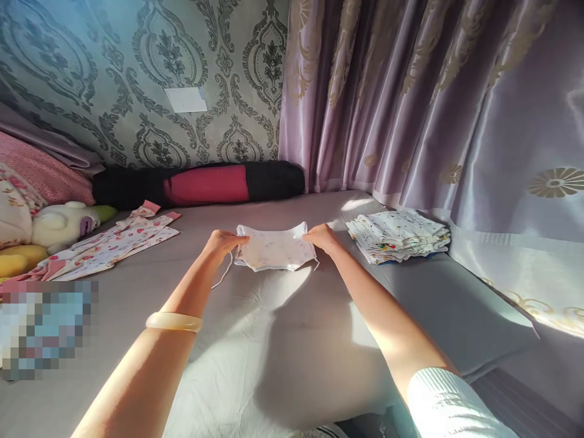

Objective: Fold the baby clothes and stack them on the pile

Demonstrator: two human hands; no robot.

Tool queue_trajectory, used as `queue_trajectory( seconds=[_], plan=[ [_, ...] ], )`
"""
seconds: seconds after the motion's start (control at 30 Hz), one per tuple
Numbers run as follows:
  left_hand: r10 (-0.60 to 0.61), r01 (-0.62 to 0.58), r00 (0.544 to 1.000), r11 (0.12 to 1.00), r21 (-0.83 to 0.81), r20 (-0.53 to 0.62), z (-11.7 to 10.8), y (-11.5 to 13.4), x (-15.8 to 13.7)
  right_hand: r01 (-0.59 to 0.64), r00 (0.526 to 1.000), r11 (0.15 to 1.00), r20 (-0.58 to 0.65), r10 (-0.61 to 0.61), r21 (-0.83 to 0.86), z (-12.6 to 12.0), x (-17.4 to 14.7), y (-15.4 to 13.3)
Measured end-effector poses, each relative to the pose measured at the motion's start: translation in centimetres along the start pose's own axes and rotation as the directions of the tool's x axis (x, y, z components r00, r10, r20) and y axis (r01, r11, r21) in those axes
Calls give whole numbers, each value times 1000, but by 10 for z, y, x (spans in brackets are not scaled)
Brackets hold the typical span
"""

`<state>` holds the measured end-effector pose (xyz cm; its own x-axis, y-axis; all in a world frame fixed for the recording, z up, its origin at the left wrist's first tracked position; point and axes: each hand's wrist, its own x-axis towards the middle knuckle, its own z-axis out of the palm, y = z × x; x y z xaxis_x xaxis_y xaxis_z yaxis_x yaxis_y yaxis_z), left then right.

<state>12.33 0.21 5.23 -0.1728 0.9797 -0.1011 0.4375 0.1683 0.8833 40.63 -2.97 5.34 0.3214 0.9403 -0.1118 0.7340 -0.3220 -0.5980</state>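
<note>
Held up between my hands is a small white printed cloth (pixel 274 248) with thin tie strings. My left hand (pixel 222 241) pinches its left upper corner, the thumb lying over the fabric. At the opposite upper corner, my right hand (pixel 323 237) is closed on the edge. The cloth hangs roughly level, its top edge dipping slightly in the middle. One string trails down below my left hand, and a shorter one dangles by the right. A pale bangle circles my left wrist.
A stack of folded printed cloths (pixel 399 236) lies to the right on the grey bed sheet (pixel 255 328). Pink-trimmed printed clothing (pixel 114 246) is spread at left beside a white plush toy (pixel 64 224). A black-and-red roll (pixel 207 184) rests against the wall; purple curtains (pixel 387 91) hang behind.
</note>
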Motion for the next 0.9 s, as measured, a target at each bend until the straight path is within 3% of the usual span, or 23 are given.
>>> queue_trajectory(
  seconds=[0.2, 0.37, 0.5, 0.63, 0.73, 0.9],
  plan=[
    [-44, 48, 997, 997, -66, 66, 22, 38, -18, -23, 996, 999, -91, 21, -26, -43, -4, 3],
    [-20, 37, 995, 983, -181, 96, 50, 70, -32, -51, 992, 995, -107, 60, 86, -77, -2, 16],
    [-6, 32, 995, 962, -271, 99, 79, 100, -44, -91, 981, 972, -148, 125, 216, -103, 1, 33],
    [85, -31, 987, 932, -361, 137, 111, 126, -58, -117, 960, 949, -211, 183, 293, -131, 7, 52],
    [147, -61, 975, 896, -440, 164, 136, 142, -66, -138, 933, 948, -283, 222, 288, -153, 12, 67],
    [142, -7, 960, 871, -491, 240, 180, 164, -73, -153, 895, 965, -385, 227, 213, -187, 10, 89]
  ],
)
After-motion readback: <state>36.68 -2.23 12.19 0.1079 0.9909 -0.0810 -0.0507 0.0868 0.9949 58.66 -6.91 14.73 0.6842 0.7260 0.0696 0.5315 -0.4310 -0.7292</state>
